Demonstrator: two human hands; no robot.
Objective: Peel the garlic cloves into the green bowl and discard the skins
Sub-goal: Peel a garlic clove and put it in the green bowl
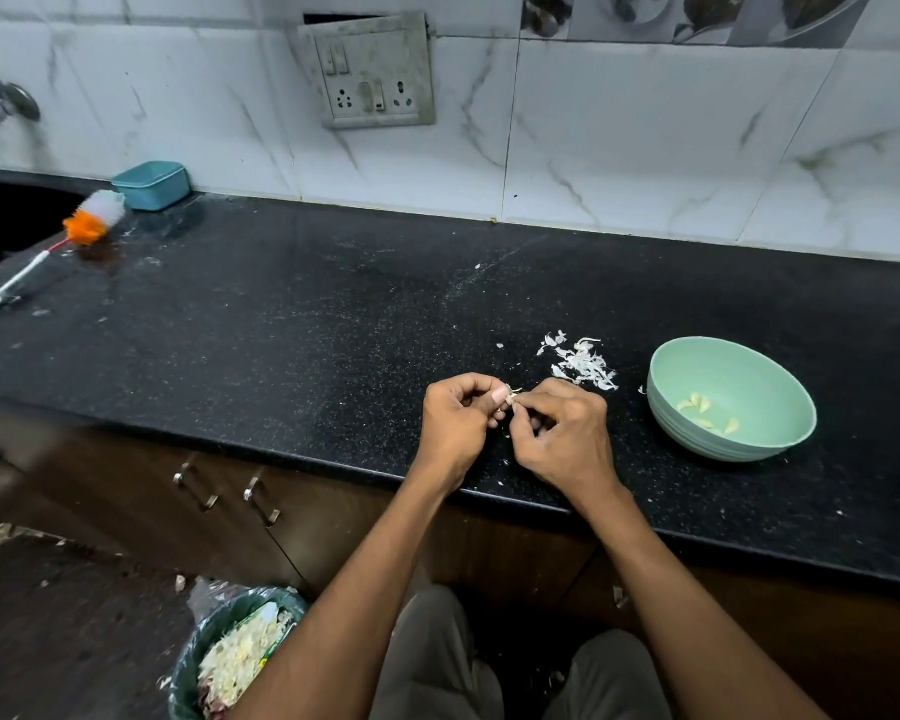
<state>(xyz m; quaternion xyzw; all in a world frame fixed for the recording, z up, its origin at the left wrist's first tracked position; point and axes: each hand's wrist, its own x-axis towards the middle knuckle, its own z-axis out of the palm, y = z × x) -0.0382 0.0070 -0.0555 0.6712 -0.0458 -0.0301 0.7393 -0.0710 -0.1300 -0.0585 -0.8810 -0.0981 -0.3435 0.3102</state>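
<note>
Both hands meet over the front of the black counter. My left hand and my right hand pinch one small garlic clove between their fingertips; only a sliver of it shows. To the right stands the green bowl with several peeled cloves lying in it. A heap of white garlic skins lies on the counter between the hands and the bowl.
A lined bin with scraps in it stands on the floor at lower left. Far left on the counter lie a brush with orange and white bristles and a teal box, beside the dark sink. Cabinet handles sit below the counter edge.
</note>
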